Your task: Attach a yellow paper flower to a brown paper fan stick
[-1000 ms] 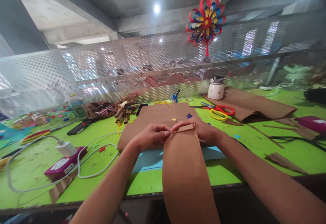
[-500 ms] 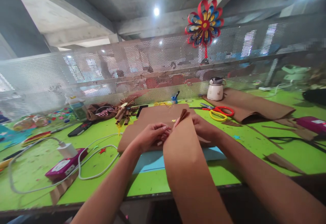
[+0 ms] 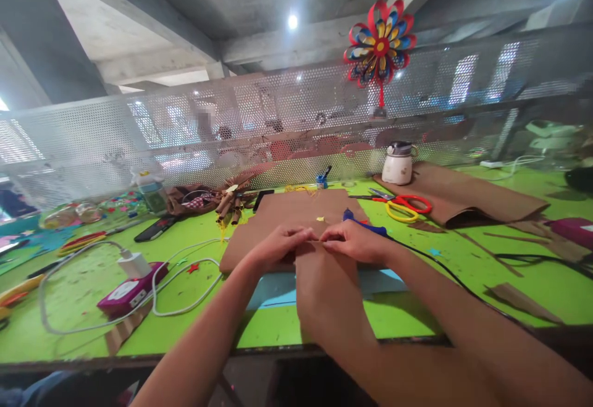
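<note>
A long strip of brown kraft paper hangs from my fingers, its top end over the brown paper sheets and its lower part bending past the table's front edge. My left hand pinches the left corner of the strip's top edge. On the right corner, my right hand pinches the same edge, fingertips close to the left ones. Just behind the right hand lies a blue tool, partly hidden, with a black cord; it looks like a glue gun. Light blue paper shows beneath the brown sheets.
Red and yellow scissors lie to the right, near a white bottle and folded brown paper. On the left are a purple power strip, a white cable, a phone and rolled paper sticks. A perforated screen stands behind.
The strip's top end has come down and is flatter, with its folded tip no longer sticking up. My hands have drawn together along its edge. The blue tool has come into view.
</note>
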A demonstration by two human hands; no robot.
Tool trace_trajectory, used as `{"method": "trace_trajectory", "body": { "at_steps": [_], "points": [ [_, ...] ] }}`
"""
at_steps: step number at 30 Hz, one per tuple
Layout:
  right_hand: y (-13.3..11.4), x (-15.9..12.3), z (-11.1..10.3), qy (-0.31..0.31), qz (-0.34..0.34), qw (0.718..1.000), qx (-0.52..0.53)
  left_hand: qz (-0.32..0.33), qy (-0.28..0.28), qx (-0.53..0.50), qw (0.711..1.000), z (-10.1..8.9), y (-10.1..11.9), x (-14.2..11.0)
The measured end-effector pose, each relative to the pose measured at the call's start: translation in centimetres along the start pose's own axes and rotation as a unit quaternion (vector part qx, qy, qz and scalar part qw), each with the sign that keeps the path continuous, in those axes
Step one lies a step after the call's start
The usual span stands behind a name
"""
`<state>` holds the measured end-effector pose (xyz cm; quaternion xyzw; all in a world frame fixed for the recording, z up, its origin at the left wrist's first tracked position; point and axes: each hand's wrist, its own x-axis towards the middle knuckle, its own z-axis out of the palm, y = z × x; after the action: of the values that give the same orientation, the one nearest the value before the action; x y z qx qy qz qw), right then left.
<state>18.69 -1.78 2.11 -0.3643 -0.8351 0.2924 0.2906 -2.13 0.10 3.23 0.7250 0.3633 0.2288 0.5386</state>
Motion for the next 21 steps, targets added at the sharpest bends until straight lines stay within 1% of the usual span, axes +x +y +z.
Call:
{"method": "trace_trajectory", "body": {
  "at_steps": [3,6,8,10,13,17,19,21],
  "points": [
    [0.2,0.1,0.4,-0.005,-0.001,0.999,-0.039,0.01,-0.028,0.025,0.999,0.2,-0.2,0.2],
    [0.1,0.2,0.5,0.028,0.017,0.999,-0.037,0.006,-0.036,0.054,0.998,0.4,-0.2,0.3],
    [0.0,0.1,0.3,0.062,0.031,0.997,-0.026,0.01,-0.022,0.063,0.998,0.4,0.0,0.3],
    [-0.1,0.0,-0.1,0.08,0.04,0.996,-0.014,0.024,0.003,0.071,0.997,0.3,0.2,0.3],
    [0.0,-0.2,-0.7,0.071,0.044,0.996,0.029,0.037,0.03,0.084,0.995,0.2,0.3,0.2],
    [0.9,-0.2,-0.9,0.057,0.059,0.991,0.103,0.047,0.035,0.073,0.996,0.0,-0.2,0.3],
    [1.5,-0.2,-0.8,0.065,0.06,0.989,0.12,0.056,0.039,0.072,0.995,-0.1,-0.5,0.3],
    [1.9,-0.1,-0.7,0.082,0.057,0.987,0.124,0.079,0.05,0.089,0.992,-0.2,-0.7,0.4]
  ]
}}
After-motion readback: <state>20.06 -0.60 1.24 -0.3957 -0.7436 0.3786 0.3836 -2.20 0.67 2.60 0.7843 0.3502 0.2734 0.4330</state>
